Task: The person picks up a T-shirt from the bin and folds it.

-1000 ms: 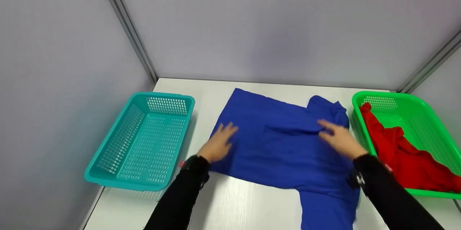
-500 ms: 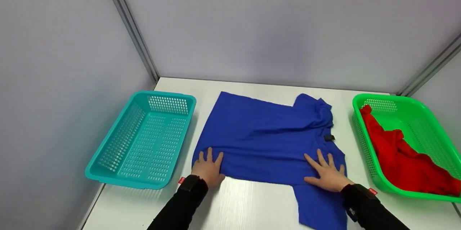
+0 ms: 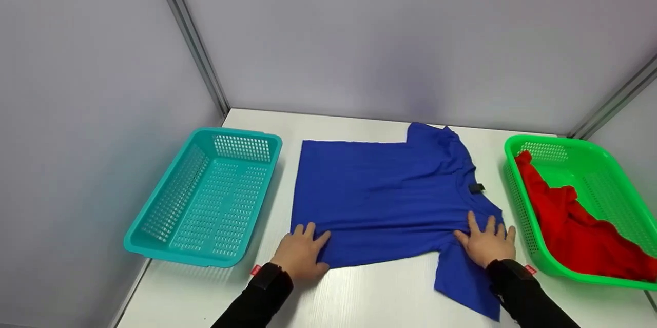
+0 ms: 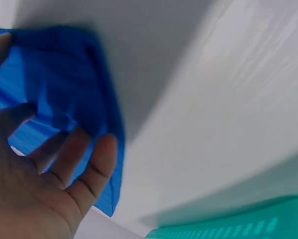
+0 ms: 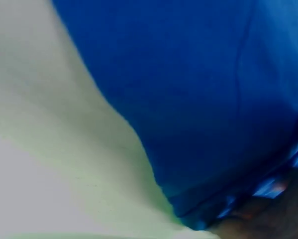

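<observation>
A blue T-shirt [image 3: 374, 184] lies spread on the white table, its collar with a dark tag [image 3: 476, 188] towards the right and its hem towards the left. My left hand [image 3: 300, 253] rests with spread fingers on the near hem corner. In the left wrist view the fingers of that hand [image 4: 49, 184] are loosely bent over the blue cloth and do not pinch it. Near the shoulder and near sleeve [image 3: 464, 282], my right hand [image 3: 487, 243] presses on the fabric with fingers apart. Only a dark, blurred part of it shows in the right wrist view.
To the left stands a teal perforated basket [image 3: 134, 238] with nothing in it. At the right is a green basket [image 3: 629, 184] holding a red garment [image 3: 569, 230]. Grey panels [image 3: 359, 35] enclose the table [image 3: 354, 297] at the back and sides.
Both hands have come down from over the shirt onto its near edge. The shirt first slid left, then turned; its hem now stands straighter and its near sleeve lies farther back. The collar tag came into sight.
</observation>
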Motion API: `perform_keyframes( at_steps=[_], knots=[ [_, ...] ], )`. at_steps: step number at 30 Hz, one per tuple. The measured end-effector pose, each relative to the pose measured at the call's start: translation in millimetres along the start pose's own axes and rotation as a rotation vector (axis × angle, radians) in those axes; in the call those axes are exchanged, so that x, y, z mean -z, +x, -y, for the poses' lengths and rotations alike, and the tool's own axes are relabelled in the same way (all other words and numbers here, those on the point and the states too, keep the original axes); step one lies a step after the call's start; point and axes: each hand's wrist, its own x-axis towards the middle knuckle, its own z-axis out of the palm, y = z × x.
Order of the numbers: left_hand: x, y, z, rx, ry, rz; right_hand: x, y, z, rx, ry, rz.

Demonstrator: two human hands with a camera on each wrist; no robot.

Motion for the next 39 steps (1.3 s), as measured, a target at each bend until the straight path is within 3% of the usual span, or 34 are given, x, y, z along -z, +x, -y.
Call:
perform_keyframes(
  at_steps=[2,5,7,9,11,13,19,23,25,28,31,33,37,39],
  knots=[
    [-2.0,-3.4,1.5,-0.017,-0.004,0.012,1,-3,3,-0.027,-0.017,0.006],
    [-2.3,-8.6,3.6,-0.032,0.008,0.011,0,-9,4,0.009,0.062,0.062],
    [-1.6,-11.9,5.3,-0.047,0.018,-0.01,-2,-15,4,0.079,0.127,0.052],
    [-2.1,-14.5,8.3,-0.059,0.037,-0.045,-3,-21,2,0.186,0.177,-0.01],
    [-3.3,-14.7,10.9,-0.069,0.06,-0.093,-1,-29,-3,0.292,0.156,-0.081],
    [-6.3,-15.1,13.7,-0.067,0.101,-0.135,1,-36,-11,0.384,0.129,-0.098],
    [-16.1,-14.4,20.2,-0.033,0.243,-0.279,-2,-60,-36,0.561,0.076,0.067],
    [-17.0,-12.2,21.6,0.0,0.168,-0.349,-17,-79,-43,0.628,0.067,0.047],
    [-15.6,-10.2,21.2,0.015,0.123,-0.388,-25,-85,-44,0.658,0.054,-0.022],
    [-13.4,-6.3,19.5,0.038,0.14,-0.454,-35,-86,-41,0.669,0.015,-0.189],
    [-10.8,-2.2,16.1,0.051,0.172,-0.502,-37,-81,-35,0.619,-0.063,-0.344],
    [-9.0,-0.1,13.3,0.055,0.119,-0.498,-35,-77,-29,0.564,-0.06,-0.399],
    [-6.0,4.1,9.1,0.07,-0.052,-0.455,-26,-69,-19,0.425,0.064,-0.451],
    [-6.0,5.8,9.0,0.078,-0.08,-0.441,-21,-65,-16,0.398,0.088,-0.479]
  ],
)
